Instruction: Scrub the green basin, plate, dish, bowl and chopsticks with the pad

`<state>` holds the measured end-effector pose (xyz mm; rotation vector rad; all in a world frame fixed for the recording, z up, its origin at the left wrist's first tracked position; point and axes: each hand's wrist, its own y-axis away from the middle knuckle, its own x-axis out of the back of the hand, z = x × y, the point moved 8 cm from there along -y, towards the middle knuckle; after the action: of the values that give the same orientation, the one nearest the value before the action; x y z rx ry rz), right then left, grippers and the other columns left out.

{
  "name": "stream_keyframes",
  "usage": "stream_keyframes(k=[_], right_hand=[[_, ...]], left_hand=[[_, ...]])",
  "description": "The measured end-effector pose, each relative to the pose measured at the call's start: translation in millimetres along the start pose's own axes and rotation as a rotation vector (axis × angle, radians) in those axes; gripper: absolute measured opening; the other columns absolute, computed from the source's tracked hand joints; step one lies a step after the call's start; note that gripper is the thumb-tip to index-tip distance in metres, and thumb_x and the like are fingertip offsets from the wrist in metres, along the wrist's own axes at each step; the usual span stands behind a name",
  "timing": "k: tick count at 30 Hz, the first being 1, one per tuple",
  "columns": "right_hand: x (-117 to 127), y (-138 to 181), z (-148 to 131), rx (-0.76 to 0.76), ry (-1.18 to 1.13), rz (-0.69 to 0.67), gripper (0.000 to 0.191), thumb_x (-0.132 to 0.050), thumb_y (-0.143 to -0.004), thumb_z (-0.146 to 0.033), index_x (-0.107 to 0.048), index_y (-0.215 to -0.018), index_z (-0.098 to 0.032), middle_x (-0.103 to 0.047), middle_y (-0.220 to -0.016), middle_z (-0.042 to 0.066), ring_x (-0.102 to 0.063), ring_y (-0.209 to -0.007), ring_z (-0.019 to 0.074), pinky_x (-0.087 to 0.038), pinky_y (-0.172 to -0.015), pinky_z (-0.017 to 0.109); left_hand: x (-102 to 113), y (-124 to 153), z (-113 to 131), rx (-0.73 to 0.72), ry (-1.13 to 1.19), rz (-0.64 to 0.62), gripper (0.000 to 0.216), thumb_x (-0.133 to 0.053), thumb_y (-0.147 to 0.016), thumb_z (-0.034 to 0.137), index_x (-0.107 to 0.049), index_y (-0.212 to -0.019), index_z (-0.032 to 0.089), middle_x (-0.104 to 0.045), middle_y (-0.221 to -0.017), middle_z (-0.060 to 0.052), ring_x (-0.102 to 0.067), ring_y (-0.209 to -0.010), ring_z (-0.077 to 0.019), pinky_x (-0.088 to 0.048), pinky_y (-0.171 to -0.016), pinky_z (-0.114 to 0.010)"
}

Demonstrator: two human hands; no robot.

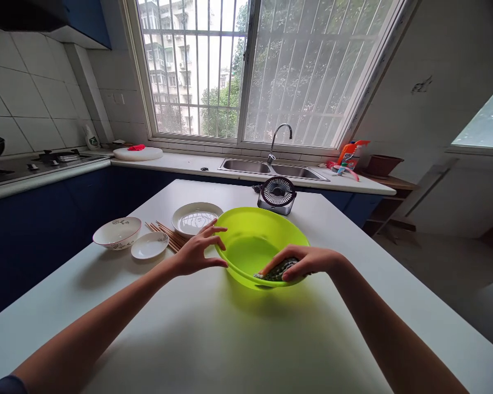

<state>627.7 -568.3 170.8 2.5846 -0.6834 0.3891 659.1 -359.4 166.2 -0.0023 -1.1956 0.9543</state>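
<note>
A bright yellow-green plastic basin [246,219] stands on the white table in front of me. My left hand [197,249] is at its left rim, with fingers spread and curved and the thumb apart. Whether the fingertips press on the rim is hard to tell. Inside the near right wall, my right hand [302,262] is closed over a dark green, light-speckled sponge [276,271], holding it against the basin's inner side near the rim. The palm and fingers hide part of the sponge. I cannot make out any water in the basin.
Left of the basin are a flowered bowl [117,232], a small dish [150,246], a white plate [197,216] and several wooden chopsticks [172,236]. A small fan [278,192] stands behind the basin. The sink [246,166] and faucet [273,143] are under the window.
</note>
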Motion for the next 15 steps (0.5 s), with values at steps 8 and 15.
stream_keyframes(k=[8, 15], right_hand=[[35, 2, -8, 0.02, -0.108, 0.288, 0.047, -0.071, -0.078, -0.045, -0.075, -0.112, -0.013, -0.073, -0.112, 0.011, -0.065, -0.1, 0.0234, -0.05, -0.088, 0.031], [60, -49, -30, 0.036, 0.387, 0.407, 0.039, -0.055, -0.089, -0.038, -0.074, -0.11, -0.011, -0.073, -0.107, 0.012, -0.065, -0.091, 0.0231, -0.049, -0.08, 0.032]], left_hand=[[-6, 9, 2, -0.01, -0.002, 0.029, 0.036, -0.074, -0.077, 0.05, -0.065, -0.092, 0.019, -0.058, -0.136, -0.014, -0.026, -0.148, -0.0354, -0.03, -0.116, -0.062], [0, 15, 12, -0.017, -0.057, 0.083, 0.037, -0.075, -0.076, 0.052, -0.065, -0.092, 0.02, -0.064, -0.126, -0.012, -0.032, -0.145, -0.0361, -0.033, -0.115, -0.062]])
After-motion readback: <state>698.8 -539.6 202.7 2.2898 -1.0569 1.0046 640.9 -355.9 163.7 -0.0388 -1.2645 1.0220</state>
